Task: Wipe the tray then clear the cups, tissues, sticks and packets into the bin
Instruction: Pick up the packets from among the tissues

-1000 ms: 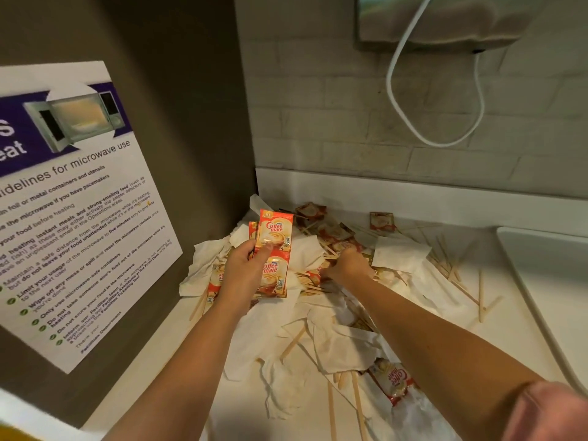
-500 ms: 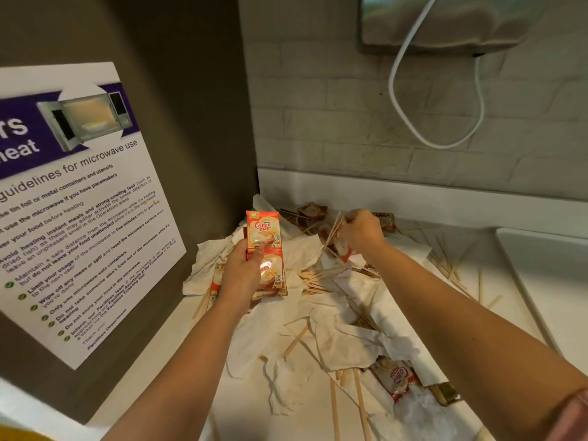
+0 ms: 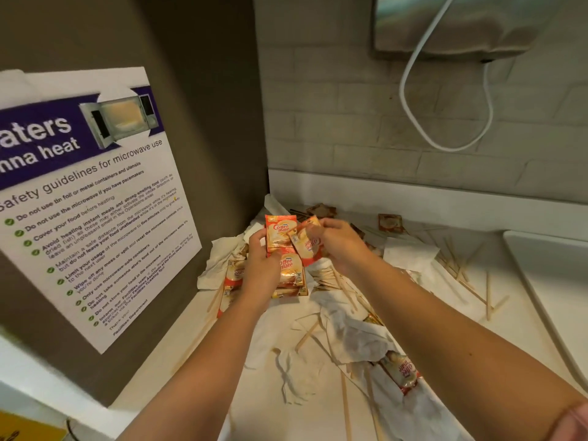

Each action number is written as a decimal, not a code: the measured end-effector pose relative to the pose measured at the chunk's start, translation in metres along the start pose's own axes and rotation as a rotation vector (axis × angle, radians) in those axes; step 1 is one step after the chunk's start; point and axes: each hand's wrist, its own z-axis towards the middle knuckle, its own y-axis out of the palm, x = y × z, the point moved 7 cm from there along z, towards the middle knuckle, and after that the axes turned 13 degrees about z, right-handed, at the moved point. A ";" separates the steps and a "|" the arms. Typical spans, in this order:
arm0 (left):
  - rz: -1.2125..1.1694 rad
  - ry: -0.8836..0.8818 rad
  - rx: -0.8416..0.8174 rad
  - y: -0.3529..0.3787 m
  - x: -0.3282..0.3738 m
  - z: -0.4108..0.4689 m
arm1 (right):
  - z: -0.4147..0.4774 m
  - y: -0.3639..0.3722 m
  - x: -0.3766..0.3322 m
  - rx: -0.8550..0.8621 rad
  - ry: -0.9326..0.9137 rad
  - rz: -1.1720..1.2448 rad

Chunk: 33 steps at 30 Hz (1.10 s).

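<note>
Packets [image 3: 281, 234] in left hand [image 3: 261, 267], right hand [image 3: 338, 244]

Office pantry: microwave safety poster [image 3: 92, 198], tiled wall [image 3: 350, 122], counter [image 3: 261, 409] strewn with creamer packets [image 3: 283, 246]

Left hand [image 3: 261, 265]: bare, with slim fingers; the nails are too blurred to make out.
Right hand [image 3: 337, 246]: bare, the knuckles showing as low ridges; the fingertips are softened by blur.
Left forearm [image 3: 203, 354]: bare and slender along all of its visible length, from the wrist to the bottom edge of the view.
Right forearm [image 3: 445, 338]: bare from the wrist almost to the elbow, looking broader toward the lower right corner.
Sleeve [image 3: 572, 423]: pink cloth on the right upper arm, its edge crossing the arm as a slightly darker band; only a small, blurred piece shows.
</note>
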 end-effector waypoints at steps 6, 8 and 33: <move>-0.012 0.030 -0.015 0.008 -0.003 -0.005 | -0.012 0.017 0.033 -0.132 0.203 0.058; 0.030 0.012 -0.019 0.007 -0.009 -0.004 | -0.016 0.021 0.038 -0.184 0.232 0.002; 0.771 -0.108 0.272 -0.068 -0.075 0.035 | -0.014 -0.006 0.038 -0.064 0.252 -0.046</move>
